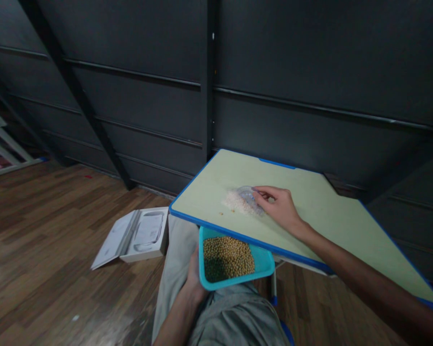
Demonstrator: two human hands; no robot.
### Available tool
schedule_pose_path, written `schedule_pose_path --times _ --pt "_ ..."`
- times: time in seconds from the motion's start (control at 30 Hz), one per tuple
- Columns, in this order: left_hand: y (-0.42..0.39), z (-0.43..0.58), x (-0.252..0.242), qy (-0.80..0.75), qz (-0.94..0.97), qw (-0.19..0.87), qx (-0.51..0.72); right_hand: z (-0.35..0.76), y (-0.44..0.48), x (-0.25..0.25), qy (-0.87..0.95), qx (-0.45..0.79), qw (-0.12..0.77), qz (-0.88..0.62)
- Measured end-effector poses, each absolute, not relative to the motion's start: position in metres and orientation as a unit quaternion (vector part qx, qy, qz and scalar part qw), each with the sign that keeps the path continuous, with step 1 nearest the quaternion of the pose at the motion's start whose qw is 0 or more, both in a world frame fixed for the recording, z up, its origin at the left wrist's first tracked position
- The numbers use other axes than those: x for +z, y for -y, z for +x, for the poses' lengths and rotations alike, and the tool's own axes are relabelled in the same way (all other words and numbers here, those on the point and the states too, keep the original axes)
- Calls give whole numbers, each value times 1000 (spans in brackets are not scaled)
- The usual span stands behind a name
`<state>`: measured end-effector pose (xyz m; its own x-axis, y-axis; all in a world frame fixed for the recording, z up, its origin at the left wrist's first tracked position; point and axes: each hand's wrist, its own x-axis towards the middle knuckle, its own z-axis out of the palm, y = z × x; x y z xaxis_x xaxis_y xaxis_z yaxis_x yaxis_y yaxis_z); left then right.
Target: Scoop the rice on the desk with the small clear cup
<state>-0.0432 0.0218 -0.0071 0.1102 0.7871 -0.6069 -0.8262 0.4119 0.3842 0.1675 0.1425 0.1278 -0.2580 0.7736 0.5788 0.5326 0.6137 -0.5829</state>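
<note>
My left hand (196, 275) grips the left side of a turquoise plastic tub (265, 263), which is tilted below the table's near edge. Inside it lie yellow soybeans (234, 254) and a patch of dark green beans (216, 270) at the lower left. My right hand (279, 205) is over the table, thumb and fingers pinching the rim of a clear, roundish plastic piece (246, 193), perhaps a lid or shallow dish. This piece rests over a spread of white rice grains (234, 201). A few loose soybeans (221, 213) lie beside the rice.
The pale yellow-green folding table (328, 216) has a blue edge and stands against a dark panelled wall (147, 96). An open white box (144, 240) sits on the wooden floor at left. My legs (238, 312) are under the tub. A white metal frame (7, 139) stands far left.
</note>
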Motion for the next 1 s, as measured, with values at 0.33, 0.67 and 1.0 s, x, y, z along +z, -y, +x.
schedule_pose_path --times 0.33,0.67,1.0 --pt "-21 -43 4 -408 -43 745 526 163 -139 123 820 91 409 -389" --pt "-22 -42 7 -415 -63 738 529 173 -149 128 786 70 415 -453" --pt "-19 -42 2 -423 -74 733 527 180 -157 127 783 57 409 -466"
